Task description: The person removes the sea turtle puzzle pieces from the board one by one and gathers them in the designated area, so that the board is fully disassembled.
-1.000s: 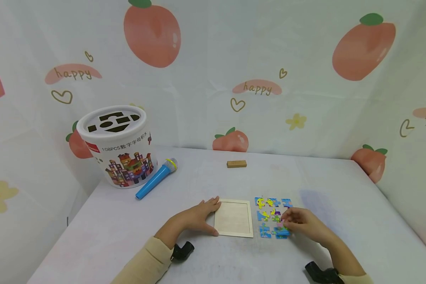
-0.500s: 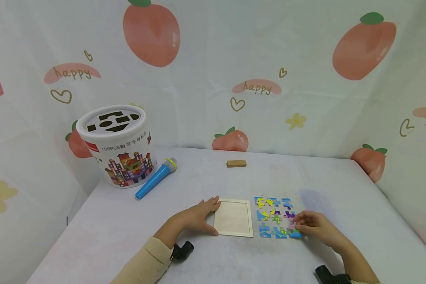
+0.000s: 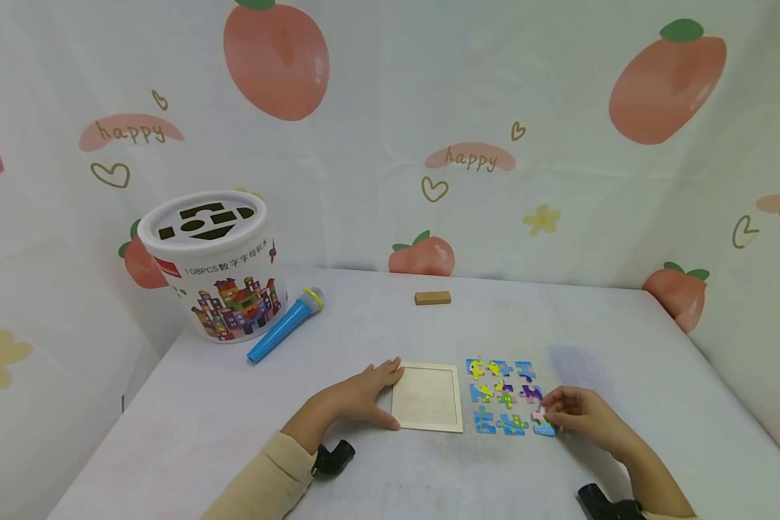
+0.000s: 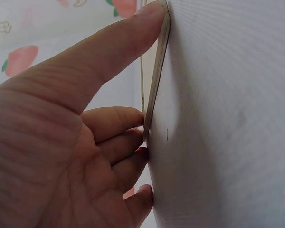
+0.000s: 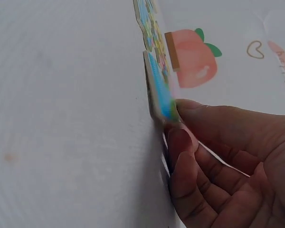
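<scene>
My left hand [image 3: 362, 396] rests at the left edge of a pale wooden puzzle tray [image 3: 427, 399], thumb at the near corner and fingertips at the far one. In the left wrist view the thumb [image 4: 128, 31] touches the tray's edge. To its right, colourful jigsaw pieces [image 3: 484, 421] lie in loose rows, slightly apart. At the near right corner of these rows, my right hand [image 3: 585, 415] pinches a blue and pink jigsaw piece [image 5: 159, 92] between thumb and fingers. It is close to the tabletop; fingers partly hide it.
A small wooden block [image 3: 432, 298] lies farther back. At the left stand a white bucket [image 3: 217, 271] with a slotted lid and, beside it, a blue toy microphone [image 3: 284, 328]. A peach-printed cloth [image 3: 364, 144] hangs behind the white table [image 3: 390, 477].
My right hand has moved right with the jigsaw piece, from the near middle of the rows to their near right corner, uncovering pieces. The left hand stays on the tray.
</scene>
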The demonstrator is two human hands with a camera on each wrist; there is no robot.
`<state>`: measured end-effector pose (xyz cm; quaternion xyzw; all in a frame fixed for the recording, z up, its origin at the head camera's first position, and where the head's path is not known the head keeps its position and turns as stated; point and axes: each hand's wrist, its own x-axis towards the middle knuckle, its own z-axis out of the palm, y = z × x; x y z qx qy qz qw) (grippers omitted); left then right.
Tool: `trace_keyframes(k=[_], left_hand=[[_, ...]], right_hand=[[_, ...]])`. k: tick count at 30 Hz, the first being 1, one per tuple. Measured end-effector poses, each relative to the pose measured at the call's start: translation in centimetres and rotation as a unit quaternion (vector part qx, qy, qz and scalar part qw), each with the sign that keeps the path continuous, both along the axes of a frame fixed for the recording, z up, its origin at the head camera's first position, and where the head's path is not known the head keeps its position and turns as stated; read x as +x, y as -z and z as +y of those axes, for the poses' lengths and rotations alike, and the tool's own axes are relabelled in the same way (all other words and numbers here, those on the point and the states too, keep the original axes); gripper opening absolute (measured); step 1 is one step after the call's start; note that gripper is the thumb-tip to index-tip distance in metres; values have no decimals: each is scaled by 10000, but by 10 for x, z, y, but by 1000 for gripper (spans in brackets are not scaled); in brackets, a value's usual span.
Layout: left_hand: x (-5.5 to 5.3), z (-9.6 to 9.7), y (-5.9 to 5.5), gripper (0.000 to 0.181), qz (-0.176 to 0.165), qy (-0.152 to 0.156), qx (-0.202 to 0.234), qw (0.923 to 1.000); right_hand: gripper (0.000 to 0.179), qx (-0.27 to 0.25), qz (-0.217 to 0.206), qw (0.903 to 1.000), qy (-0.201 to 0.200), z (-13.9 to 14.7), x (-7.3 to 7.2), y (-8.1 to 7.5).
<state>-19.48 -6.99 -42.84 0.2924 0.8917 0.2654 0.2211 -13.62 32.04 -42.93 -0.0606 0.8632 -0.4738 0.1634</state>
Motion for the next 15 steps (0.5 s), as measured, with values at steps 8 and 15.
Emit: trace_keyframes(k=[8,15], left_hand=[[-1,0,0,91,-37,-48,-51,10000],[-1,0,1,92,-19,-58,-70,10000]], right_hand=[[38,651,505,9965,-147,-1,5,0],[37,1103,644,9917,-138,-5,10,-5]])
